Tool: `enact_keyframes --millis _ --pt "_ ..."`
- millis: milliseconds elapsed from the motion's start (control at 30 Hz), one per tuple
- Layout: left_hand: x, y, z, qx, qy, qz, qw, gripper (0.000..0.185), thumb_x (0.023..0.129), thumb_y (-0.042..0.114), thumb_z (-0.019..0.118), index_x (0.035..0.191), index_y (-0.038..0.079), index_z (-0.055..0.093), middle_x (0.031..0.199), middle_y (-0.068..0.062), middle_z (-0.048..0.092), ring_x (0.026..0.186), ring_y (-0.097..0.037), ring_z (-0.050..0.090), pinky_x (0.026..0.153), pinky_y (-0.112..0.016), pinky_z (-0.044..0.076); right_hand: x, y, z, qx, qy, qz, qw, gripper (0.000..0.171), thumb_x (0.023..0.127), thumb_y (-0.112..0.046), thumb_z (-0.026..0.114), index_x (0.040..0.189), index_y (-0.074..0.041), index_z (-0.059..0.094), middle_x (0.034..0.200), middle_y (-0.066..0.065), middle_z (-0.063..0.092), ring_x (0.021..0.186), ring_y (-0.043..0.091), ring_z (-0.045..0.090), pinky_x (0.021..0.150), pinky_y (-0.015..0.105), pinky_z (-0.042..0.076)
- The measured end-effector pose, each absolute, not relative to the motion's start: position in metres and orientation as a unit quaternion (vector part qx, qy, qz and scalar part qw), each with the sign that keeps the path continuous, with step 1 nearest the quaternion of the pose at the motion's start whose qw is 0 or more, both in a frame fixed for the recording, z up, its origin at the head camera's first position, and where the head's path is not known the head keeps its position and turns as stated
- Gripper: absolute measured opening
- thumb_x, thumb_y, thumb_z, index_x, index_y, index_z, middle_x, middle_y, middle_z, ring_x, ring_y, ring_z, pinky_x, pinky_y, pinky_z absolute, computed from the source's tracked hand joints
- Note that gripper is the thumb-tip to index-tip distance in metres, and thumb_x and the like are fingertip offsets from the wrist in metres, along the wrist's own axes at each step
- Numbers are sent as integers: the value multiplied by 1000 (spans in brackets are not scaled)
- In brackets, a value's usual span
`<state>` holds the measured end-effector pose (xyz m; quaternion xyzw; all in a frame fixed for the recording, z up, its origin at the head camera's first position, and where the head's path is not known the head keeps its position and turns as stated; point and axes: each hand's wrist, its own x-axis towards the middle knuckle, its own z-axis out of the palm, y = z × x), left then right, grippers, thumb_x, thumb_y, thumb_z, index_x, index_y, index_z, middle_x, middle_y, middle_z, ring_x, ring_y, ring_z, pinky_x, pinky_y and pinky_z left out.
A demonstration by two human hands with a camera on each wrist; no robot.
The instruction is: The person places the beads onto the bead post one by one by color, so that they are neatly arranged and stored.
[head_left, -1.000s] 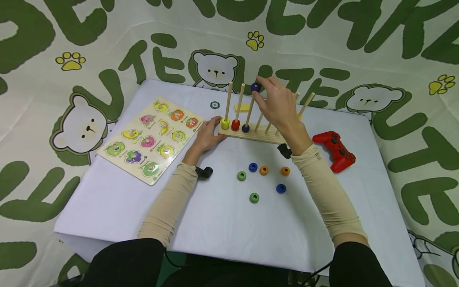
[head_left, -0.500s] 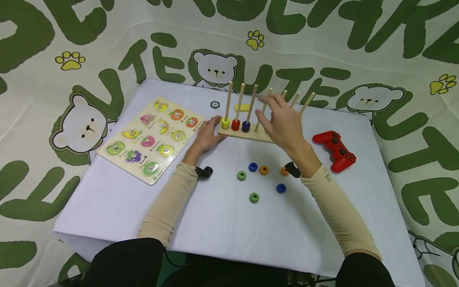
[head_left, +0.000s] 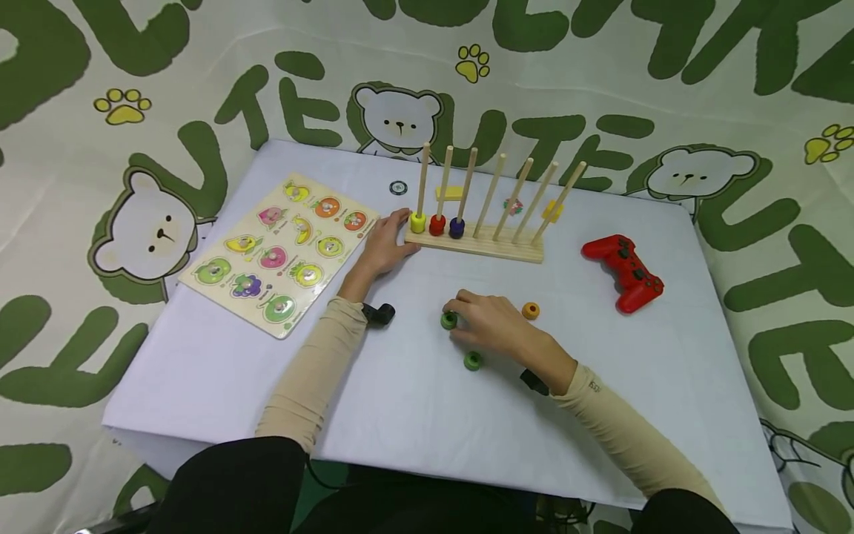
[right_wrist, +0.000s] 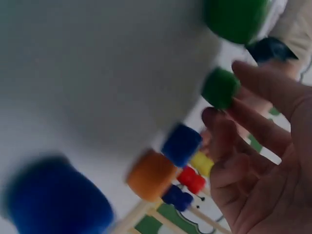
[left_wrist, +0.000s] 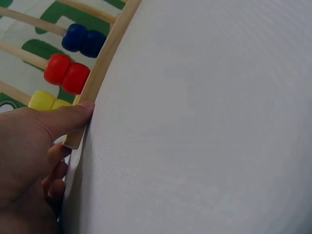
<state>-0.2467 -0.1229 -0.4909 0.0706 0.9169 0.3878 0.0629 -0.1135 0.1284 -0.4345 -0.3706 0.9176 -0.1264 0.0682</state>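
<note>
Fingers (right_wrist: 258,120) and thumb of the right hand (head_left: 494,325) sit either side of a green bead (right_wrist: 218,88) on the white desk (head_left: 414,400); whether they pinch it, I can't tell. A second green bead (head_left: 469,365) lies nearby, as does an orange bead (head_left: 526,314). Fingers of the left hand (head_left: 385,248) are clamped on the wooden rack (head_left: 507,249), beside its yellow beads (head_left: 417,222).

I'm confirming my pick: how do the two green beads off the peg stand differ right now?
The farther green bead sits between the thumb and fingers of the right hand; the nearer green bead lies on the tablecloth with no finger on it. The farther one is closer to the peg stand; the nearer one is closer to the person. Both are round, with the hole facing up.
</note>
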Motion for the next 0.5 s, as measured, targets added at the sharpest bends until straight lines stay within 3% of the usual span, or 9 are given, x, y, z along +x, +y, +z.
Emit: enact_keyframes --millis 267,400,500 --pt "-247 -121 -491 74 916 390 60 81 100 27 76 167 13 33 172 -7 39 159 -35 29 131 -53 24 -110 132 -438 -362 918 -151 54 25 94 -19 83 118 -13 75 102 -1 70 70 9 59 59 28 54" --pt "-247 -121 -491 72 915 392 64 82 100 28 76 167 13 32 173 -7 38 160 -36 28 131 -55 23 -122 138 -409 -338 923 -184 25 28 93 -16 84 120 -12 76 111 3 72 78 17 69 64 33 59" --pt "-247 -122 -491 73 915 392 65 82 100 27 76 168 13 32 173 -8 38 160 -36 27 132 -55 21 -141 145 -375 -300 929 -213 -26 32 95 -16 83 124 -9 74 118 8 73 79 23 67 63 34 57"
